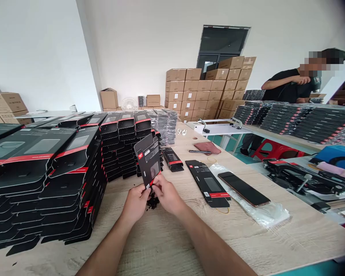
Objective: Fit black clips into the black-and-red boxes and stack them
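Both my left hand (135, 203) and my right hand (167, 194) pinch the lower end of a black card phone package (148, 161) with a red stripe, which stands tilted above the wooden table (172, 245). Just below my fingers lies a small clump of black scraps (153, 201). To the right of my right hand, a flattened black package (207, 183) lies beside a dark smartphone (243, 188) resting on a clear plastic bag (248, 199). A small black box (172, 159) sits beyond my hands.
Tall stacks of black packages (46, 172) fill the table's left side and far end. A pen (199, 151) and a reddish pouch (207, 147) lie farther along. A person (290, 86) stands at the back right, beyond a bench with stacked packages (304, 122). Cardboard cartons (207, 90) rise behind.
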Motion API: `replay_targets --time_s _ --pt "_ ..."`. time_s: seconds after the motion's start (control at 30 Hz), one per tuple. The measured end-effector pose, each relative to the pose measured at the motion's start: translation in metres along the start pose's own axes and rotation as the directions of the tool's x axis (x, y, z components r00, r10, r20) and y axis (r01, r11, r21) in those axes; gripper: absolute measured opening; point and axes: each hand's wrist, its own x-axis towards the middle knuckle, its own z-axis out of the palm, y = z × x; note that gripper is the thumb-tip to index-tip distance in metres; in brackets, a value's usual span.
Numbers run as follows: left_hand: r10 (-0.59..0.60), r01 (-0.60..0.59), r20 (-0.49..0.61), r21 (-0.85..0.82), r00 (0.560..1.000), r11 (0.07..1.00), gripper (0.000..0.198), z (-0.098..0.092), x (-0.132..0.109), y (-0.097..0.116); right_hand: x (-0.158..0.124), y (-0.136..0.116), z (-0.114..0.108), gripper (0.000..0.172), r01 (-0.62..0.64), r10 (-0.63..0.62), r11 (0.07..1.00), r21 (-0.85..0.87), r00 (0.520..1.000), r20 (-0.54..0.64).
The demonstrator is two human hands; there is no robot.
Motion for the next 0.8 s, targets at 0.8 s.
replay_targets --time_s 0.8 --pt "-0.282 0.560 0.505 -0.570 0.816 0.601 0.044 -0.010 -0.023 0.027 -0.004 -0.032 -0.036 0.034 -0.182 0.141 0.799 0.573 0.983 0.116"
